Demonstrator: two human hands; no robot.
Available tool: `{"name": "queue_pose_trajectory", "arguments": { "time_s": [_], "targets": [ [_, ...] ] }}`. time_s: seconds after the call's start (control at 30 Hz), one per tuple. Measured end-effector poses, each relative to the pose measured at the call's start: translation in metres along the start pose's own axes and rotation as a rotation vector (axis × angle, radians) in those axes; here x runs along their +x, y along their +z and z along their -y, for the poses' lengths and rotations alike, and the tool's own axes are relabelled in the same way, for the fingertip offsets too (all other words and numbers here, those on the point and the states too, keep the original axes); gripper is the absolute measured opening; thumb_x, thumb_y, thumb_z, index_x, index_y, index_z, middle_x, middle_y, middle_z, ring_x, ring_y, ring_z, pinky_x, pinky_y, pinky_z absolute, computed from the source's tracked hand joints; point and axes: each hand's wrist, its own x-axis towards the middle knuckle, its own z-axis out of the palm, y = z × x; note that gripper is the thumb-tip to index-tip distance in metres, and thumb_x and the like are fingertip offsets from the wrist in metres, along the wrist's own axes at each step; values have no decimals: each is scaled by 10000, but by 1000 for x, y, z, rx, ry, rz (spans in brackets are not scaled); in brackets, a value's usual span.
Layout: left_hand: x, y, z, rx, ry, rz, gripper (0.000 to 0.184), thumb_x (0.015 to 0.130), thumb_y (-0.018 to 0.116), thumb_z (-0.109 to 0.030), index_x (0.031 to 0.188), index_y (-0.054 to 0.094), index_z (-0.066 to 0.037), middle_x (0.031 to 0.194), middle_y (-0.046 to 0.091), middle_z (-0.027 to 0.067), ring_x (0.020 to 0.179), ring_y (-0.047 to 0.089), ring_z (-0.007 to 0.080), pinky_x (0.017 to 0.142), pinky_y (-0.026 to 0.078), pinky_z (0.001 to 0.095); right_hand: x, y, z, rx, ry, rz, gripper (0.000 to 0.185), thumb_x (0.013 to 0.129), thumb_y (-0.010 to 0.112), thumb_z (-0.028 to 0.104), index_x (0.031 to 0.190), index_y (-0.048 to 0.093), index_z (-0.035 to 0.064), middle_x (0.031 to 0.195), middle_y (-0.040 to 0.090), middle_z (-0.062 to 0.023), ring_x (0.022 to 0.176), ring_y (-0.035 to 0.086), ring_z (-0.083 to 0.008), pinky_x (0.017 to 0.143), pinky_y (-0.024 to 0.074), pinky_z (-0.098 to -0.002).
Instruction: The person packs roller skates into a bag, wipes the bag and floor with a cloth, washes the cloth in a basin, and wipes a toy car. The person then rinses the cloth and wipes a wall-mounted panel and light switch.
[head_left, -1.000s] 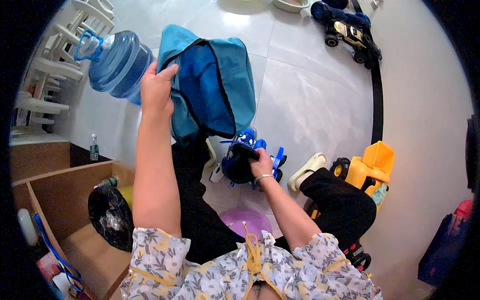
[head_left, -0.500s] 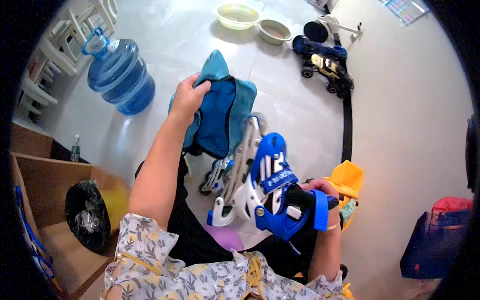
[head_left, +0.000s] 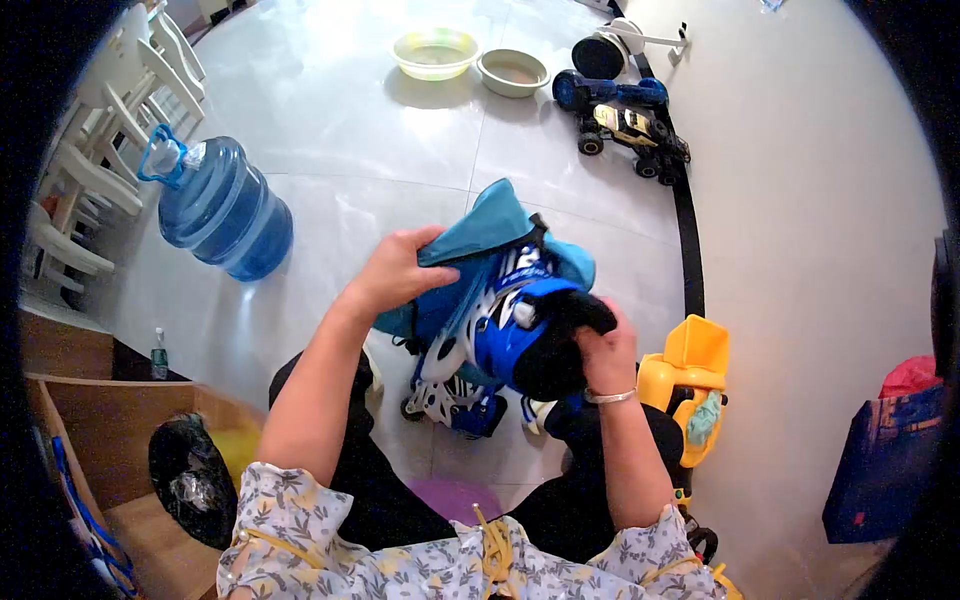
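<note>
1. Head view, left hand (head_left: 402,278): closed on the raised edge of a teal bag (head_left: 485,226).
2. Head view, right hand (head_left: 612,352): gripping the black cuff of a blue-and-white roller skate (head_left: 508,338); the fingers are partly hidden.
3. Head view, skate: tilted, toe end at the bag's opening, cuff outside. Step in hand, by judgement: bringing skate and opening together. Further insertion would call for a wide mouth, with the flap clear of straps and wheels.
4. Head view, second skate (head_left: 462,406): on the floor (head_left: 355,215), below the held one.
5. Head view, right side: yellow toy vehicle (head_left: 694,378).
</note>
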Motion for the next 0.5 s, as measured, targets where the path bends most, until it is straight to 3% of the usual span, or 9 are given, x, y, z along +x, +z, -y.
{"name": "queue_pose_trajectory", "arguments": {
  "time_s": [0.1,0.13,0.2,0.23,0.37,0.43,0.5],
  "targets": [
    [7,9,16,488,222,-83,437,668,587,10,1096,607,-73,1007,624,169,923,609,351,790,497,400,-2,-13,12,69,-62,-134,233,734,579,-8,966,601,-3,835,638,-65,782,588,-166,747,470,-290],
    [7,10,20,489,221,-79,437,668,587,10,1096,607,-73,1007,624,169,923,609,351,790,497,400,-3,-16,14,58,-53,-175,223,744,577,2,965,600,-5,840,635,-63,788,584,-166,754,465,-288],
    [4,17,12,866,101,-202,411,684,583,-3,1088,570,-76,1023,586,144,901,594,365,770,496,432,-2,-17,13,143,-78,-221,214,750,578,12,963,599,-5,846,631,-62,793,582,-168,758,463,-288],
    [5,18,18,904,86,-212,404,692,615,-71,1090,545,-87,1045,551,136,888,592,367,765,493,450,-1,-17,12,228,-107,-265,207,756,579,21,960,598,-5,852,627,-61,798,579,-169,761,460,-287],
    [5,24,29,927,-55,-307,346,707,624,-128,1045,570,-72,1013,588,154,884,596,371,766,489,450,3,-19,13,275,-154,-326,180,777,574,45,947,592,-10,863,621,-53,817,576,-170,773,457,-288],
    [12,24,39,625,-360,-222,345,703,643,-195,1014,594,-53,966,618,190,865,604,372,765,482,440,2,-23,18,248,-111,-361,174,784,569,43,942,603,-19,868,630,-52,803,578,-168,764,459,-288],
    [15,30,48,496,-346,-236,305,729,626,-157,1007,601,-35,934,633,183,841,616,339,756,483,415,3,-25,15,303,-57,-399,176,783,568,36,943,612,-23,871,635,-49,792,577,-164,759,461,-287]
  ]
}}
